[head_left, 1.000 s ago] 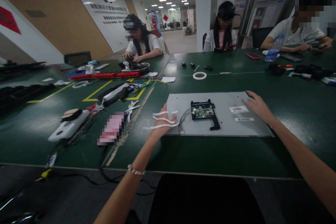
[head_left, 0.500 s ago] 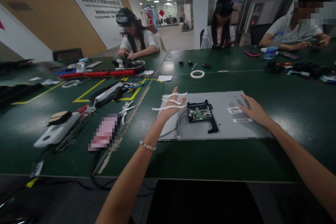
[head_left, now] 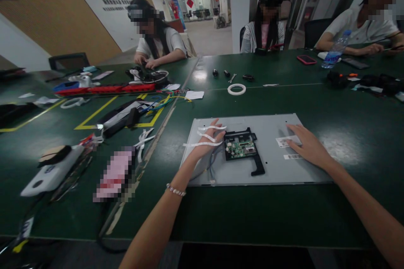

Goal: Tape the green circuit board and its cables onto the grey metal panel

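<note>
A grey metal panel [head_left: 277,172] lies flat on the green table, with a black bracket [head_left: 259,166] and a green circuit board [head_left: 243,150] at its middle. My left hand [head_left: 206,142] is over the panel's left part, fingers apart, with white strips [head_left: 205,144] lying across its fingers and back. Grey cables [head_left: 211,166] run beside it to the board. My right hand [head_left: 307,145] rests on the panel's right part with its fingers spread, touching a white label [head_left: 285,141]. A second label [head_left: 293,156] is just below.
Beyond the panel are a white tape roll [head_left: 236,89], a small wrench [head_left: 232,78] and black parts. Left lie a pink device [head_left: 115,172], a white device [head_left: 50,172] and red trays [head_left: 107,89]. A bottle [head_left: 336,50] stands far right; three people sit opposite.
The view has shifted, so the panel appears lower. My right hand has moved inward over the upper label. My left hand remains at the panel's left part with the strips on it.
</note>
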The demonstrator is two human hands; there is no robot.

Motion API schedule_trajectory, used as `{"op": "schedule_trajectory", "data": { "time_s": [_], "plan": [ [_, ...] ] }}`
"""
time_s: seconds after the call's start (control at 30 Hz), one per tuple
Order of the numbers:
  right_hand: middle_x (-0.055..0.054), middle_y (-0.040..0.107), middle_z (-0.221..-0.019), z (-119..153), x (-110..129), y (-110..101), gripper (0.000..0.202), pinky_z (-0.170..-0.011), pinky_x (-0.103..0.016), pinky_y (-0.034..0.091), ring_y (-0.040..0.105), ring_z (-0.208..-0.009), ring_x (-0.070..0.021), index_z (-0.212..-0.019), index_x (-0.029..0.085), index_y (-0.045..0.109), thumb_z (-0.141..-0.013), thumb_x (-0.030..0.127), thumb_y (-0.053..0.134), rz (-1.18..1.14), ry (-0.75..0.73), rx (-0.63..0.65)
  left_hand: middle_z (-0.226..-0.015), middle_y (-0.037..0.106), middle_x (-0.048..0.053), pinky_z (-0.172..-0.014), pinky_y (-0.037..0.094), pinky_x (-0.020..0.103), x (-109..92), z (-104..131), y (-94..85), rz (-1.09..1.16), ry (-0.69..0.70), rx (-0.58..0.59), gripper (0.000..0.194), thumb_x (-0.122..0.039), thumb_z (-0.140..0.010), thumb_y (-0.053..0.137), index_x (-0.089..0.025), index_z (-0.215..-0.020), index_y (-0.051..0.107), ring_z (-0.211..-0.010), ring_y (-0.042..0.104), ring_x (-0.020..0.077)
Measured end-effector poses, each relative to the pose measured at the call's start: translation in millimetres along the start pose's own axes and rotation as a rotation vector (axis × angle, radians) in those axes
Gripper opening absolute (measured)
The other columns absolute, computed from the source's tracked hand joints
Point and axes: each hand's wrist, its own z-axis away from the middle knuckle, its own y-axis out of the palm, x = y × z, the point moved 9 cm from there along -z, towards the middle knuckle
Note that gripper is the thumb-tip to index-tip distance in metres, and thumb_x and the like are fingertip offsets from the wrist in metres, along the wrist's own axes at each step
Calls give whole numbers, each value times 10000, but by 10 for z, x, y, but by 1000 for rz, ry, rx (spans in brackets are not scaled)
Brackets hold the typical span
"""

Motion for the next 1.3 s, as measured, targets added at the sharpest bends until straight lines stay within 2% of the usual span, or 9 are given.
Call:
{"op": "schedule_trajectory", "data": {
  "time_s": [0.07, 0.17, 0.5, 0.83, 0.97, 1.03, 1.1, 1.23, 1.3],
  "plan": [
    [-64, 409, -1453, 4, 7, 12, 621, -1096, -535, 311, 326, -1360, -319, -1456, 239, 345, -894, 490, 424, 19, 5, 10, -1424, 458, 95, -1106, 339, 355, -31, 37, 15, 49, -30, 50, 534, -387, -895, 504, -237, -1392, 383, -1312, 437, 202],
    [-54, 403, -1458, 2, 6, 36, 622, -1096, -545, 308, 305, -1371, -325, -1458, 249, 345, -891, 493, 426, 23, 13, 21, -1413, 471, 103, -1112, 336, 383, -67, 46, 15, 74, -54, 69, 648, -380, -890, 508, -238, -1466, 248, -1310, 442, 212],
    [-20, 362, -1483, -6, 67, 36, 642, -1063, -611, 324, 280, -1383, -347, -1488, 348, 249, -888, 481, 438, 32, 16, 32, -1419, 467, 76, -1139, 295, 415, -128, 48, -69, 71, -132, 66, 630, -396, -893, 490, -271, -1465, 260, -1333, 407, 234],
    [-37, 388, -1467, -8, 42, 32, 621, -1080, -584, 311, 282, -1382, -339, -1471, 311, 305, -891, 492, 430, 14, 22, 47, -1434, 443, 98, -1126, 314, 407, -96, 56, -17, 86, -101, 82, 644, -386, -887, 504, -253, -1464, 249, -1332, 410, 230],
    [-61, 368, -1477, -29, 42, -82, 648, -1116, -551, 273, 267, -1392, -321, -1468, 273, 311, -878, 498, 455, -49, 52, 4, -1430, 445, 95, -1104, 345, 373, -68, 61, 5, 87, -88, 76, 642, -382, -882, 519, -256, -1456, 263, -1327, 418, 214],
    [-57, 324, -1502, -82, 155, -171, 691, -1140, -529, 240, 208, -1417, -305, -1481, 276, 276, -863, 506, 484, -104, 46, -17, -1425, 450, 92, -1095, 355, 367, -66, 59, 5, 116, -84, 65, 619, -382, -884, 520, -260, -1445, 286, -1316, 430, 209],
    [-42, 263, -1532, -165, 387, -198, 756, -1152, -509, 225, 167, -1432, -284, -1502, 303, 204, -846, 512, 518, -187, -1, 23, -1406, 469, 92, -1092, 355, 380, -81, 58, 7, 142, -82, 58, 605, -379, -887, 522, -260, -1437, 302, -1298, 449, 211],
    [-26, 92, -1579, -317, 1040, -6, 992, -1159, -503, 197, 90, -1445, -284, -1527, 334, 30, -760, 498, 637, -365, -187, 234, -1383, 486, 102, -1108, 324, 409, -147, 63, 19, 112, -36, 59, 648, -367, -864, 572, -247, -1442, 305, -1297, 444, 233],
    [-28, 46, -1583, -358, 1281, 143, 1100, -1162, -503, 182, 45, -1447, -296, -1528, 331, -22, -705, 485, 693, -413, -259, 317, -1392, 474, 107, -1107, 326, 409, -150, 67, 40, 125, -11, 72, 671, -363, -863, 580, -246, -1453, 284, -1301, 439, 235]
  ]
}}
